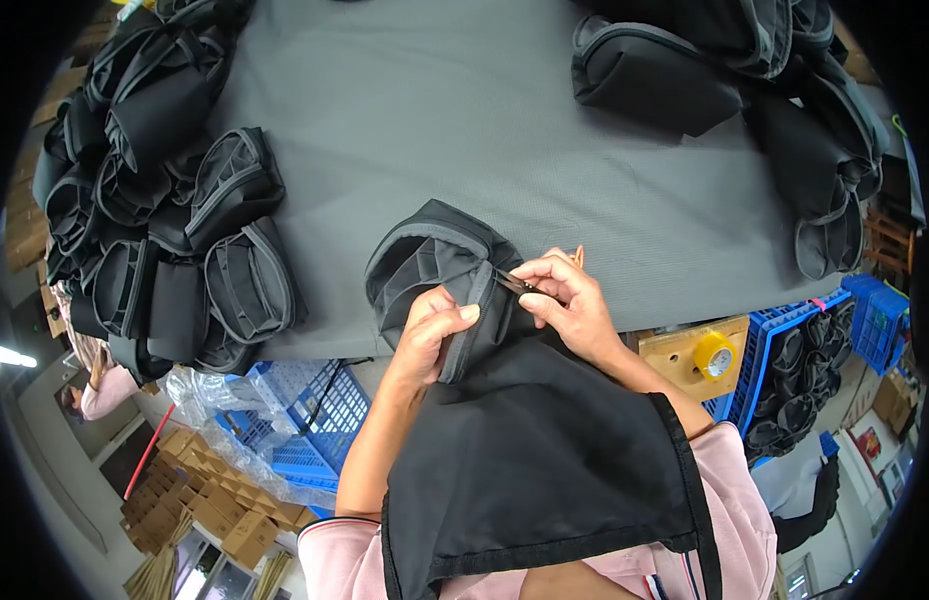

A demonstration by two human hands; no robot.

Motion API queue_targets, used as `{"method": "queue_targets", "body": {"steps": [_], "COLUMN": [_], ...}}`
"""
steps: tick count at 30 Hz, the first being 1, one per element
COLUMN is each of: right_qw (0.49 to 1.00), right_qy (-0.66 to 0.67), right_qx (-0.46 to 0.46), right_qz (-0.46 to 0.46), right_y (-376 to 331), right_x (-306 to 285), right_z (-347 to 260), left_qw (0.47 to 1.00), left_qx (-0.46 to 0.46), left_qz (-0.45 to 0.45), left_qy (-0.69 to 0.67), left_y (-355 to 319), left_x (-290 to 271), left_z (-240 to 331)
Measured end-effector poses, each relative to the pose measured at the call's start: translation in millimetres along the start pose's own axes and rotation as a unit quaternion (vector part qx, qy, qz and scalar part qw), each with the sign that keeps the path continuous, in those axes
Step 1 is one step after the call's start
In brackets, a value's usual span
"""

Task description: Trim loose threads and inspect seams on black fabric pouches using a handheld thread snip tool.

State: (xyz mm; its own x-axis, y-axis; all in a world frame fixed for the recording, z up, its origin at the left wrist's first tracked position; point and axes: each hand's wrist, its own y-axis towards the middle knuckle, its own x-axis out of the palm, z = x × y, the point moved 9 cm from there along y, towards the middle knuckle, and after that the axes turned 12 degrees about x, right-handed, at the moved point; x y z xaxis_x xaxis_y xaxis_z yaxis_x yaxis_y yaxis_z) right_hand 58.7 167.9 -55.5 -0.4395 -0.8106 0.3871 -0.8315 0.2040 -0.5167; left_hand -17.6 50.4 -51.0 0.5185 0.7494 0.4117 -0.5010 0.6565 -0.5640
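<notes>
Near the table's front edge, my left hand (429, 335) pinches a black fabric pouch (502, 250) by its grey-bound rim, thumb on top. The pouch lies tilted with its mouth partly open, showing folds inside. My right hand (576, 308) is closed around small dark thread snips (513, 284). Their tips point left and meet the grey binding just beside my left thumb; whether the blades touch a thread is too small to tell. Something thin and orange shows by the right fingers. A black apron (544, 450) covers my front below the hands.
Similar black pouches are heaped at left (159, 115) and far right (664, 75) on the grey-covered table (404, 120). Yellow tape (715, 356) sits on a wooden board (674, 372). Blue crates (334, 400) stand below the edge; cardboard boxes (249, 540) lie lower left. Other people are nearby.
</notes>
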Motion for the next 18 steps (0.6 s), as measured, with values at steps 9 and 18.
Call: {"method": "queue_targets", "body": {"steps": [9, 18], "right_qw": [0.998, 0.984], "right_qy": [-0.038, -0.123], "right_qx": [-0.045, -0.106], "right_qz": [0.023, 0.074], "right_y": [-2, -8], "right_x": [1, 4], "right_z": [-9, -22], "left_qw": [0.999, 0.999], "left_qx": [-0.013, -0.017], "left_qz": [-0.008, 0.003], "left_qy": [-0.04, -0.051], "left_y": [0, -1], "left_x": [-21, -19], "left_z": [-19, -16]}}
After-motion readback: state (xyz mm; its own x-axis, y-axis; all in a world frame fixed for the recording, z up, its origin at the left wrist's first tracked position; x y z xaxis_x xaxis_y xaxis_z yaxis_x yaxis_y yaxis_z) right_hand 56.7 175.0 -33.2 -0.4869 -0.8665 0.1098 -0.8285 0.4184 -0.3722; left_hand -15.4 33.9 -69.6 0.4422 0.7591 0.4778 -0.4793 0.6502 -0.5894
